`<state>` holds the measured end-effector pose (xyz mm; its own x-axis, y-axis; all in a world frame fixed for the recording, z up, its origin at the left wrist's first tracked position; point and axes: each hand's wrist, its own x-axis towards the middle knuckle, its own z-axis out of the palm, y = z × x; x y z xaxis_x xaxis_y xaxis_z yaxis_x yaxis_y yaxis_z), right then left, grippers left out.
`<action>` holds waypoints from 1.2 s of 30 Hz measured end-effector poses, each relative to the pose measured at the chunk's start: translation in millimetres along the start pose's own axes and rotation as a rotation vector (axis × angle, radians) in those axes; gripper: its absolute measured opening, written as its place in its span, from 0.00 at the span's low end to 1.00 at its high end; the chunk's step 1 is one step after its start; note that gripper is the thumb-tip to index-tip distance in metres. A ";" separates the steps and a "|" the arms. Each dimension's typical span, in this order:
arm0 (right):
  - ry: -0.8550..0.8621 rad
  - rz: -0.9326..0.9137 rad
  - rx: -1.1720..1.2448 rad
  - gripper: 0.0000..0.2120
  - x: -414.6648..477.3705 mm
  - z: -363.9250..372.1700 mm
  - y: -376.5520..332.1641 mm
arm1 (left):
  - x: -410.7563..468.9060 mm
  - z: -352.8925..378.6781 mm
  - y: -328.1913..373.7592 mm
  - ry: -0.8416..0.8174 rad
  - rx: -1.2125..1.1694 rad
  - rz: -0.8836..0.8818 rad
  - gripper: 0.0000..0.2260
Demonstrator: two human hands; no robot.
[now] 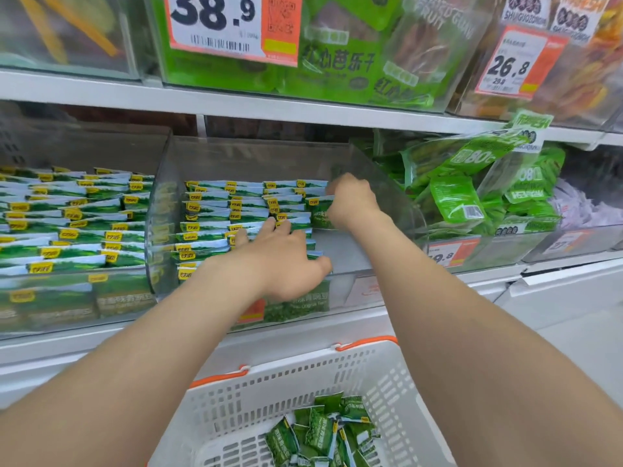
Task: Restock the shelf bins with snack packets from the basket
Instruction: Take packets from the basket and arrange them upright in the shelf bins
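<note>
Packets (232, 217) fill the bin (256, 156) above the basket (381, 369).

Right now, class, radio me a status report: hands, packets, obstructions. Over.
Left hand rests on green-and-white packet rows in clear plastic bin. Right hand grips one green snack packet beside them. White slotted basket holds more. Nothing blocking.

Both hands are seen reaching into the middle clear bin (384, 187) on the shelf. A green packet (318, 214) is pinched upright by the right hand (352, 202) at the right end of the back rows. The rows of packets (209, 217) are pressed by the straight, spread fingers of the left hand (283, 257). Below, loose packets (323, 429) are held in a white basket (269, 392) with orange handles.
</note>
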<state>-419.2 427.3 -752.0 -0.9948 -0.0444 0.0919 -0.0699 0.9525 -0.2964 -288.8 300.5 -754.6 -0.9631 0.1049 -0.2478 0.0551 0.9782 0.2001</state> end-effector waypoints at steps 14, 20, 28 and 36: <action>-0.161 -0.023 -0.088 0.13 29.8 22.2 -0.1 | -0.9 3.6 1.3 0.086 -0.015 0.021 0.30; -0.062 -0.068 0.142 0.16 -18.0 -4.5 8.7 | -21.6 7.6 7.5 0.452 0.112 0.043 0.26; 0.895 -0.440 0.590 0.08 -148.1 -11.9 40.2 | -57.3 20.1 33.3 0.870 -0.060 0.477 0.06; 0.504 -0.328 0.519 0.10 -194.5 94.5 132.6 | -82.3 83.0 53.7 0.202 0.269 0.532 0.07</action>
<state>-242.0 533.7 -899.1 -0.7728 -0.0386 0.6335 -0.5026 0.6466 -0.5738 -184.7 359.3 -802.1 -0.8148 0.5797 0.0094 0.5796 0.8149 -0.0057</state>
